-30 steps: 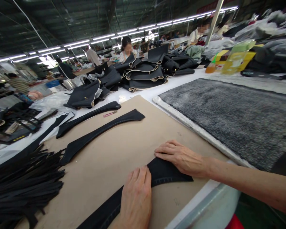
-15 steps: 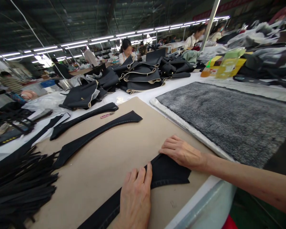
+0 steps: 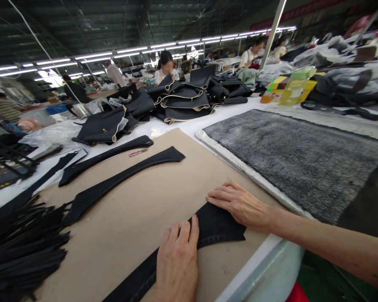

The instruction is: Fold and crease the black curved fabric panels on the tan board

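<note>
Worktop (image 3: 204,119): white-surfaced, it carried all the materials and stretched well away from the person.
Tan board (image 3: 138,209): it lay flat on the worktop before the person, a far corner pointing away.
Mottled panel (image 3: 296,155): dark grey and textured, it rested on a white layer just beside the board's right edge.
Heap of black pieces (image 3: 185,100): cream-edged, it was piled beyond the board.
Black strips (image 3: 22,247): loosely bunched, they covered the board's near left side.
Nearest black piece (image 3: 220,224): curved and flared at its right end, it lay on the near part of the board, pale ticks along its near edge.
Second black piece (image 3: 113,180): similarly curved, it lay farther back, well apart from the first.
Slim black stack (image 3: 107,157): it sat near the board's far edge.
Right hand (image 3: 239,205): its fingers bent over the nearest piece's far edge; whether they pinched it could not be told.
Left hand (image 3: 178,260): its fingers lay unclenched on top of that piece.
Yellow bottle (image 3: 291,90): it stood beyond the mottled panel.
Pink snips (image 3: 137,152): they lay between the slim stack and the second piece.
</note>
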The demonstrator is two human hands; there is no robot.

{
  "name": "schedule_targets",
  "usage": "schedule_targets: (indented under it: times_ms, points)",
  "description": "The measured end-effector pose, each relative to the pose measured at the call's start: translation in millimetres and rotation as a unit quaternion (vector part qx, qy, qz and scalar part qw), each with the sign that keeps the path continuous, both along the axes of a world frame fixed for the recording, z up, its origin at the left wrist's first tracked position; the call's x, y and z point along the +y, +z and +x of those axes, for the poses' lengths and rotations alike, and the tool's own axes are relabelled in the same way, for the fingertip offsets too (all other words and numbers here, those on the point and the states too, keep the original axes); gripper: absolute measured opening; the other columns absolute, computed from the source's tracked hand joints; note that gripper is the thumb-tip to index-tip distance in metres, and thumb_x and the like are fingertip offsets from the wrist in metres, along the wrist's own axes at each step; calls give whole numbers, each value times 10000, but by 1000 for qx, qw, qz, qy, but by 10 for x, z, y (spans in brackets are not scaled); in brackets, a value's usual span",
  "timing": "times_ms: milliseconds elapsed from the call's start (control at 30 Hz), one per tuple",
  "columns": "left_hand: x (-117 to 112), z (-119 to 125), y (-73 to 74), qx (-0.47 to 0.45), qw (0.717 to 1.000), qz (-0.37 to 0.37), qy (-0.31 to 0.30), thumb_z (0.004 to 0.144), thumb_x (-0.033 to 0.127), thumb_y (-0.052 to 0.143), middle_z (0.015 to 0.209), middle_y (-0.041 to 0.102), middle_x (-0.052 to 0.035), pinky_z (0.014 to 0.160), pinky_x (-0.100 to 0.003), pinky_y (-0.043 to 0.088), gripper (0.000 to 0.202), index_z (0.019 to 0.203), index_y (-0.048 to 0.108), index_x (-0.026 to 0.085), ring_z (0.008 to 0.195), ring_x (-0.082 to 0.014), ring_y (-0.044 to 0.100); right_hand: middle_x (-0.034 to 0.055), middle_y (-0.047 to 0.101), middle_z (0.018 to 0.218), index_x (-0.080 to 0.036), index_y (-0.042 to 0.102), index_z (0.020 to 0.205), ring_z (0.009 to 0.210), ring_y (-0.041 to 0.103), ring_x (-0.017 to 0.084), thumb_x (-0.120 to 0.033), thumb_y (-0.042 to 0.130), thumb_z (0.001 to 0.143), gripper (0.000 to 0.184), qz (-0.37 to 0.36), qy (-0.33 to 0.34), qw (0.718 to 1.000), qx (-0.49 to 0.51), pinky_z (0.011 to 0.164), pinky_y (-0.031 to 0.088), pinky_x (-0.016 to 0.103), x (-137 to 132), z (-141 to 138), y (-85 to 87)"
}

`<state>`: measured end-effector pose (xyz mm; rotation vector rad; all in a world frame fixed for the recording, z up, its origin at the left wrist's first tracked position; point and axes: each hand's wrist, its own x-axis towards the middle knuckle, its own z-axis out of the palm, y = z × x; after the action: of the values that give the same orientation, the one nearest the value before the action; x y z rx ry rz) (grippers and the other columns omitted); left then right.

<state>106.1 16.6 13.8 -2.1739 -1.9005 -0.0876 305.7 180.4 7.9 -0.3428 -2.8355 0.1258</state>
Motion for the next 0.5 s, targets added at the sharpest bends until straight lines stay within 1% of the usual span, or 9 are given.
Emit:
schedule_targets:
  times_ms: [67, 133, 200, 267, 333, 400, 467, 500]
  points:
    - [8, 14, -4, 0, 1000, 1, 4, 766, 7, 516, 1014, 605, -59, 773, -358, 470, 605, 1345, 492, 178, 871, -217, 540, 86, 501, 1356, -177, 507, 1342, 1245, 428, 211, -46, 328, 935, 464, -33, -16, 999, -2, 1055, 272, 428, -2, 47, -10]
    - [13, 31, -20, -2, 1000, 3, 10, 766, 1, 510, 1011, 601, -55, 764, -357, 470, 596, 1333, 501, 183, 869, -216, 536, 64, 485, 1384, -212, 509, 1349, 1288, 403, 199, -75, 323, 954, 458, -64, -40, 997, 8, 1083, 262, 427, 1, 81, -19]
    - [11, 47, -52, -4, 1000, 7, 15, 767, 1, 511, 1014, 595, -54, 761, -359, 469, 594, 1332, 501, 185, 873, -217, 531, 70, 498, 1372, -214, 516, 1345, 1281, 421, 194, -136, 298, 998, 417, -90, -73, 992, 43, 1076, 299, 415, -14, 85, -10]
    - [6, 58, -96, -3, 1000, 17, 18, 773, 11, 518, 1020, 589, -57, 768, -366, 468, 590, 1337, 493, 180, 878, -221, 525, 84, 490, 1378, -199, 483, 1376, 1278, 426, 196, -206, 296, 1028, 395, -99, -101, 987, 75, 1071, 325, 410, -68, 59, 29]
    - [0, 64, -135, 0, 1000, 26, 17, 777, 20, 525, 1021, 586, -62, 783, -370, 467, 584, 1340, 491, 173, 886, -223, 521, 74, 450, 1418, -212, 420, 1428, 1315, 384, 208, -270, 345, 1034, 405, -99, -89, 989, 59, 1106, 287, 439, -153, 16, 86]
    - [-4, 66, -153, 1, 999, 34, 19, 774, 20, 530, 1034, 587, -67, 794, -367, 467, 579, 1332, 500, 172, 899, -224, 521, 47, 417, 1448, -237, 363, 1464, 1356, 326, 220, -327, 409, 1026, 449, -102, -47, 994, 4, 1151, 199, 484, -232, -16, 129]
    - [-7, 68, -144, 1, 999, 38, 20, 774, 24, 535, 1049, 589, -69, 798, -362, 470, 576, 1330, 503, 172, 907, -224, 524, 27, 416, 1450, -250, 354, 1470, 1380, 284, 224, -348, 404, 1033, 450, -107, -26, 993, -45, 1167, 133, 519, -265, -22, 135]
    - [-8, 70, -131, 2, 999, 38, 18, 776, 31, 540, 1047, 592, -69, 793, -361, 475, 571, 1329, 505, 170, 902, -223, 527, 24, 423, 1445, -250, 367, 1464, 1385, 274, 228, -345, 386, 1039, 435, -106, -34, 992, -55, 1167, 115, 534, -262, -16, 124]
